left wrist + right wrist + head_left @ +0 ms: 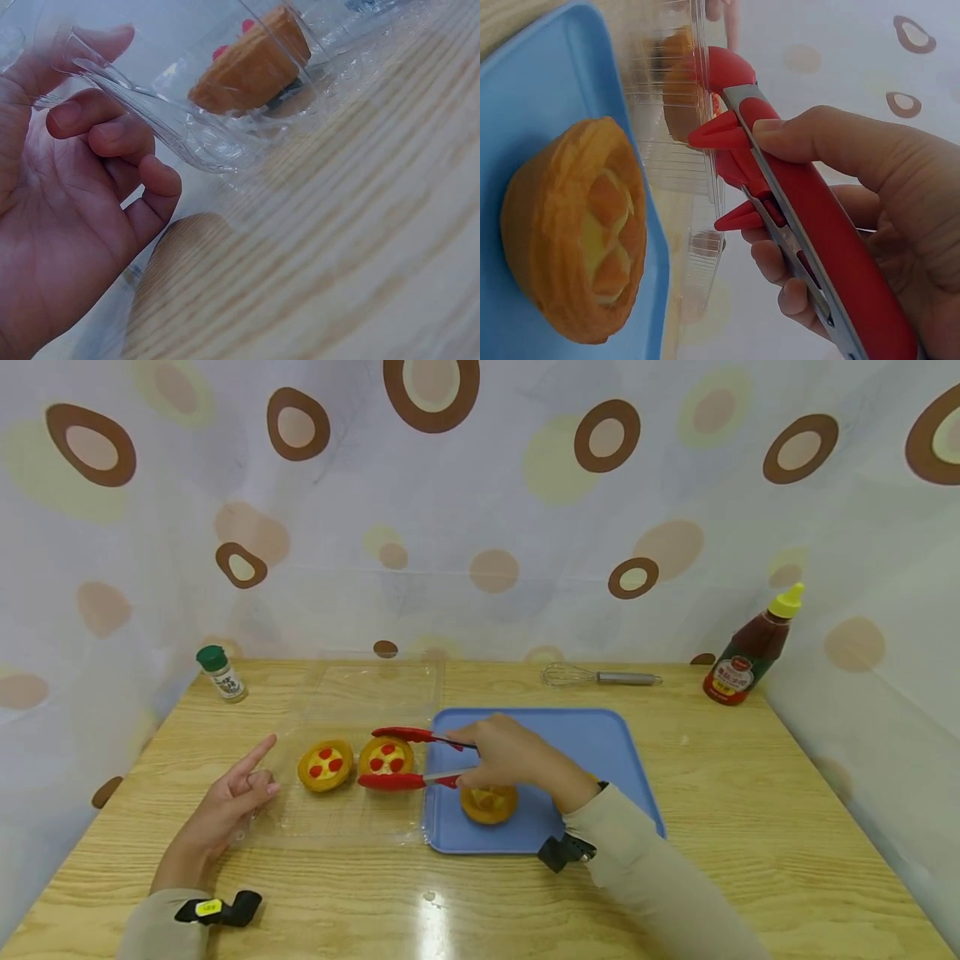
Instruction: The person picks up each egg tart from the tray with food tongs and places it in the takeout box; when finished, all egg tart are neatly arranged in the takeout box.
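Note:
My right hand [517,756] grips red-tipped kitchen tongs [810,240]. The tongs' red tips stand on either side of a tart with red rounds [386,758] in a clear plastic box [337,827]. To its left in the same box sits a second red-topped tart [326,766]. At the box's left side, my left hand [232,797] holds the wall, thumb inside and curled fingers outside, its index finger stretched out. Below my right hand, a tart with orange-yellow filling [581,232] rests on a blue tray [480,841].
The box's clear lid [375,681] lies folded back toward the rear curtain. A green-capped shaker [222,675] stands at back left. Behind the tray lies a whisk [600,677]. A sauce bottle with a yellow nozzle [750,652] stands at back right on the wooden table [720,793].

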Tool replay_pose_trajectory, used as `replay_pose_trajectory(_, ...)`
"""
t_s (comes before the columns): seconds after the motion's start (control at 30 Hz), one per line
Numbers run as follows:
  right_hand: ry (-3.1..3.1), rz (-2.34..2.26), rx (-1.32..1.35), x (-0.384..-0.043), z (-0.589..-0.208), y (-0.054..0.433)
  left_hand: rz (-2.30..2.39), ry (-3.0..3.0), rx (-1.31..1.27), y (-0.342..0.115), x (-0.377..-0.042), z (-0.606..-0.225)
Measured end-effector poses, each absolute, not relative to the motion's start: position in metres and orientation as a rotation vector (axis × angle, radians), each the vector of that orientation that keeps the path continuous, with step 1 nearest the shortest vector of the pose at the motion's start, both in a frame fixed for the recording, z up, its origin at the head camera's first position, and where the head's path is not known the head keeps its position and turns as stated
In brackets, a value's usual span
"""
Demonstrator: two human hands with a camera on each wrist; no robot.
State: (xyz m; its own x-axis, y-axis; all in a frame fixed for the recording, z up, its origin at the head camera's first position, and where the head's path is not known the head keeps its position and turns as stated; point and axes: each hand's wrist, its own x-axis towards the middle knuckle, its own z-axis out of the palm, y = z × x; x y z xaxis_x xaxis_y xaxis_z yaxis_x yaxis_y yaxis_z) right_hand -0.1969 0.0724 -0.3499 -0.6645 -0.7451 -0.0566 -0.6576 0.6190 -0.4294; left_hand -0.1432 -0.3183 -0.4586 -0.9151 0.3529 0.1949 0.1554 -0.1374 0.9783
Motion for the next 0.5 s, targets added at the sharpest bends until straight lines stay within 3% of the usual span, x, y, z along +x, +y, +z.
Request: replay_pose_trajectory(0.5,2.626,-0.453,-1.043,-0.196,-0.344,0.053,2.177,1.974,0.621,-0.319,-0.143,-0.459)
